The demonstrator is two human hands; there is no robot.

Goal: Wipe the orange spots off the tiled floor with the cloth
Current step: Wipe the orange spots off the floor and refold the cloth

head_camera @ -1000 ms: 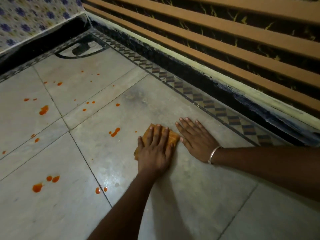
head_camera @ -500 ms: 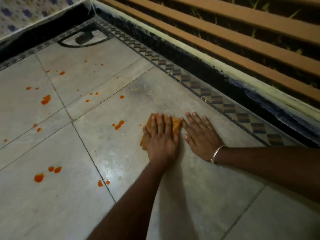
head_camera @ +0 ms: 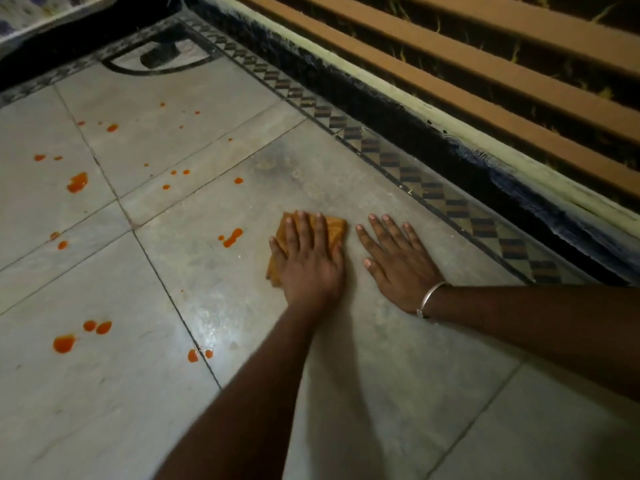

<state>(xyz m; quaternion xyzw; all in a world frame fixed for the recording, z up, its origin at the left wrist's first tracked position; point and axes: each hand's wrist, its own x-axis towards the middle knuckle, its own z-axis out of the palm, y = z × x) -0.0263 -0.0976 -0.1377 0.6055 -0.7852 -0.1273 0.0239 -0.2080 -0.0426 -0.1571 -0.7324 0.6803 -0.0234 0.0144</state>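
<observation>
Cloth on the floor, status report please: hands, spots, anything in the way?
Left hand flat, pressing cloth to tiled floor. Right hand flat on tile beside it, clear of cloth. Nearest orange spots just left of cloth, unwiped. Bare tile between.

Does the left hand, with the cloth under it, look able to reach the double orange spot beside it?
Probably yes: the left hand presses flat on the folded orange cloth, and only bare grey floor tile lies between it and the double orange spot.

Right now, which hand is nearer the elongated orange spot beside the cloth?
Left. The left hand presses the cloth just right of the orange spot; the right hand lies flat on the tiled floor farther right.
</observation>
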